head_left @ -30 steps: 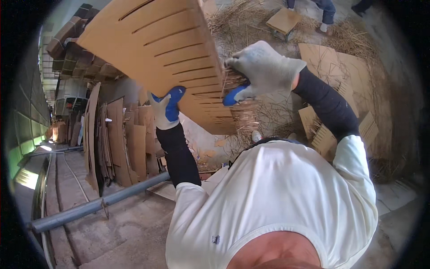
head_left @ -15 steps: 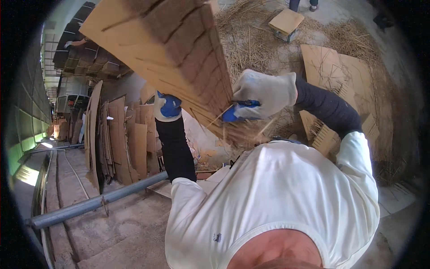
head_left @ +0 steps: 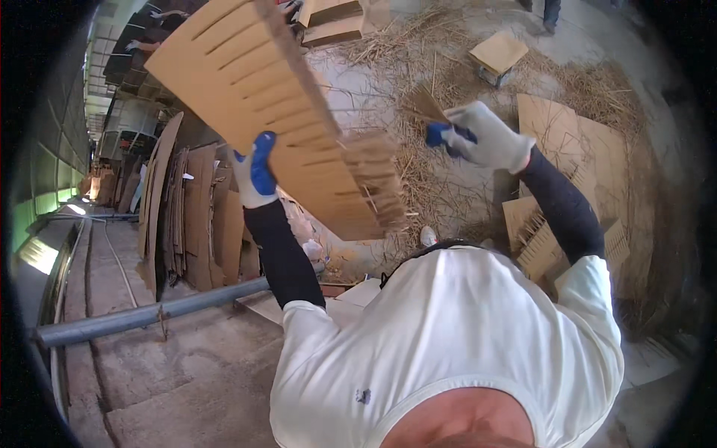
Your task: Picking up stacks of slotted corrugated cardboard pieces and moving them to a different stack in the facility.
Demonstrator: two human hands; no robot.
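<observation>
A thick stack of slotted cardboard sheets (head_left: 250,82) stands tilted in front of me, rows of cuts showing on its face. My left hand (head_left: 258,168), in a white and blue work glove, grips the stack at its lower left edge, thumb over the face. Ragged brown strips (head_left: 373,168) still cling along its right side. Away to the right, my gloved right hand (head_left: 482,138) is closed on a small bunch of cardboard strips (head_left: 426,104), apart from the stack. The fingertips are partly hidden.
Torn strips (head_left: 426,172) litter the floor ahead. A low stool with a cardboard top (head_left: 499,52) stands far right, near a person's leg (head_left: 551,15). Slotted cardboard (head_left: 549,239) lies at my right. At left are leaning cardboard sheets (head_left: 198,216) and a metal pipe (head_left: 157,317).
My right hand has pulled away from the stack to the right, with strips in it. The stack has turned, showing more of its slotted face, and my left hand has shifted slightly left.
</observation>
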